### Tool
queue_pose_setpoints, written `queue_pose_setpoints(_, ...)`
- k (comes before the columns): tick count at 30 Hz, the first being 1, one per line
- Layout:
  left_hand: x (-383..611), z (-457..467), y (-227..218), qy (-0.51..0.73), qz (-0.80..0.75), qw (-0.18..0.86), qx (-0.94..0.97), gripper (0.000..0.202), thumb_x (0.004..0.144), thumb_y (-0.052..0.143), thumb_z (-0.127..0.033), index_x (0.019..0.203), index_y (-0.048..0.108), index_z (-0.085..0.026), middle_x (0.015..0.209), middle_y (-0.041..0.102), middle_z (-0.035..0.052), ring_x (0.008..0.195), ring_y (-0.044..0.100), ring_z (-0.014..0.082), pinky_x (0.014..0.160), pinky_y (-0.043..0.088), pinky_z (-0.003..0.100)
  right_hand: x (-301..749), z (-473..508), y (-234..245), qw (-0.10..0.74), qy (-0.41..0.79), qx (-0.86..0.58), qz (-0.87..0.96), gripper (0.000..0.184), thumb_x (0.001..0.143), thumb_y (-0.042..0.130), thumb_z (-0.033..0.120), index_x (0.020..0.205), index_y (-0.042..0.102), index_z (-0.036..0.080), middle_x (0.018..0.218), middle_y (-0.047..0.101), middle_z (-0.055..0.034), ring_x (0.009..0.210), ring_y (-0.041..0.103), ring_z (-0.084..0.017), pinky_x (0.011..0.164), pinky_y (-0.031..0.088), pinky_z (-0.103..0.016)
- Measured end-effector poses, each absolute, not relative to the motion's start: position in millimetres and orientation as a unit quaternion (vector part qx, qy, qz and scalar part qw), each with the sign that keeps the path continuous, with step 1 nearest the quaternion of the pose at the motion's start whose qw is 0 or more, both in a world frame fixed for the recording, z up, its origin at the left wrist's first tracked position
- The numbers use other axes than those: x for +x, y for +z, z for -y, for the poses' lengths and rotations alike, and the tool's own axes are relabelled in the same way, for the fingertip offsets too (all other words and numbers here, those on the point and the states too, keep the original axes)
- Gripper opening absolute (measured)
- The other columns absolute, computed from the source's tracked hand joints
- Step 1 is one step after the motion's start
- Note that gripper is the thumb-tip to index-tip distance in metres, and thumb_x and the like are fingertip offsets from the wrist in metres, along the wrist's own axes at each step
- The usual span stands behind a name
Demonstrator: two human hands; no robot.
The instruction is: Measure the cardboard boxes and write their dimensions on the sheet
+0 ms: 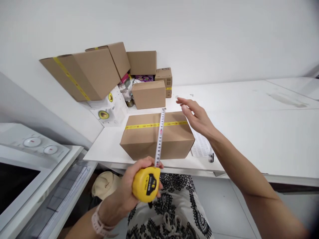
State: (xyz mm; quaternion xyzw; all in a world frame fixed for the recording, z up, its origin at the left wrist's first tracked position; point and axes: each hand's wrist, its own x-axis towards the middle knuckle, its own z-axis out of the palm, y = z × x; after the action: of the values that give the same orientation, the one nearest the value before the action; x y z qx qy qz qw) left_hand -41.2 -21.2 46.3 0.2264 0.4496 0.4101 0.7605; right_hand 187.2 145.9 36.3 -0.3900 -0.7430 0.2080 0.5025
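Observation:
My left hand [129, 181] is closed around a yellow tape measure [146, 184] in front of the table edge. Its white blade [159, 139] is pulled out and runs away from me over a brown cardboard box [139, 136], with the hooked tip near the box's far edge. Yellow printed tape crosses the top of this box lengthwise. To the right of the box, my right hand [195, 116] hovers with its fingers stretched out, holding nothing. Beneath that hand, a printed sheet [200, 144] lies partly hidden beside the box.
Behind stand a smaller cardboard box [149, 95] and more cartons, with a large carton [84, 74] on white avocado-printed boxes [109, 111] at left. A small black object [211, 157] lies at the table's front edge. A microwave [22, 166] stands left; a beige cap [106, 184] sits below.

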Motion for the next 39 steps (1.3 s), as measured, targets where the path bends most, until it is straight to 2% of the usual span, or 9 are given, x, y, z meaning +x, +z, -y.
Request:
queue_pose_setpoints(4,-24,6,36,0.439,-0.441,0.758,0.198,0.022,0.071,0.070,-0.035,0.077,0.066,-0.014,0.083,0.066,0.0060,0.053,0.066,0.0177,0.043,0.055,0.028,160,-176,39,0.447,0.229,-0.339,0.796,0.040,0.099,0.044,0.050,0.120,0.069,0.028,0.123,0.069,-0.0076,0.120,0.055,-0.028,0.103,0.041,-0.046)
queue_pose_setpoints(8,-15,-5,38,0.446,-0.427,0.765,0.182,0.020,0.073,0.065,-0.033,0.076,0.065,-0.013,0.072,0.062,0.0045,0.052,0.064,0.0178,0.043,0.055,0.028,148,-202,34,0.368,0.254,-0.364,0.817,0.035,0.096,0.053,0.047,0.096,0.074,0.020,0.096,0.073,-0.0088,0.101,0.061,-0.028,0.092,0.045,-0.041)
queue_pose_setpoints(10,-11,-6,41,0.451,-0.431,0.762,0.174,0.020,0.075,0.063,-0.032,0.078,0.066,-0.012,0.075,0.062,0.0042,0.051,0.064,0.0164,0.043,0.055,0.028,148,-208,32,0.325,0.284,-0.395,0.811,0.036,0.095,0.054,0.047,0.093,0.074,0.018,0.086,0.072,-0.0068,0.090,0.062,-0.025,0.085,0.047,-0.038)
queue_pose_setpoints(13,-5,-6,42,0.462,-0.431,0.757,0.166,0.022,0.077,0.061,-0.032,0.081,0.066,-0.011,0.087,0.064,0.0050,0.053,0.063,0.0150,0.044,0.055,0.029,151,-213,33,0.292,0.302,-0.426,0.802,0.036,0.093,0.056,0.047,0.096,0.075,0.016,0.084,0.073,-0.0065,0.083,0.062,-0.024,0.082,0.047,-0.037)
queue_pose_setpoints(19,9,2,33,0.469,-0.398,0.766,0.188,0.027,0.081,0.064,-0.035,0.098,0.061,-0.015,0.098,0.065,0.0056,0.061,0.064,0.0156,0.052,0.058,0.031,153,-222,36,0.261,0.332,-0.401,0.813,0.027,0.091,0.059,0.035,0.102,0.078,0.018,0.103,0.076,-0.0084,0.091,0.066,-0.023,0.089,0.047,-0.037)
queue_pose_setpoints(24,20,10,29,0.467,-0.381,0.762,0.236,0.051,0.080,0.068,-0.045,0.120,0.052,-0.019,0.102,0.067,0.0087,0.067,0.064,0.0167,0.056,0.056,0.030,152,-226,31,0.257,0.384,-0.400,0.792,0.024,0.089,0.060,0.032,0.101,0.077,0.020,0.079,0.072,-0.0022,0.067,0.059,-0.015,0.070,0.046,-0.030)
queue_pose_setpoints(28,23,16,29,0.473,-0.389,0.741,0.275,0.059,0.082,0.066,-0.050,0.129,0.050,-0.019,0.092,0.064,0.0050,0.066,0.061,0.0148,0.056,0.051,0.026,151,-230,28,0.276,0.418,-0.410,0.762,0.016,0.084,0.067,0.032,0.092,0.073,0.019,0.068,0.067,-0.0002,0.055,0.052,-0.011,0.053,0.038,-0.025)
queue_pose_setpoints(32,25,19,27,0.480,-0.378,0.731,0.303,0.055,0.085,0.063,-0.048,0.131,0.052,-0.020,0.088,0.061,0.0026,0.063,0.057,0.0124,0.055,0.049,0.024,152,-233,26,0.288,0.443,-0.410,0.743,0.015,0.080,0.073,0.032,0.084,0.072,0.018,0.074,0.072,-0.0035,0.062,0.060,-0.014,0.053,0.042,-0.025)
queue_pose_setpoints(39,26,20,28,0.474,-0.359,0.742,0.311,0.060,0.086,0.063,-0.044,0.140,0.047,-0.022,0.086,0.059,0.0024,0.065,0.057,0.0132,0.056,0.050,0.024,151,-232,27,0.295,0.432,-0.404,0.750,0.019,0.078,0.076,0.036,0.083,0.075,0.018,0.077,0.074,-0.0049,0.065,0.063,-0.016,0.057,0.046,-0.027)
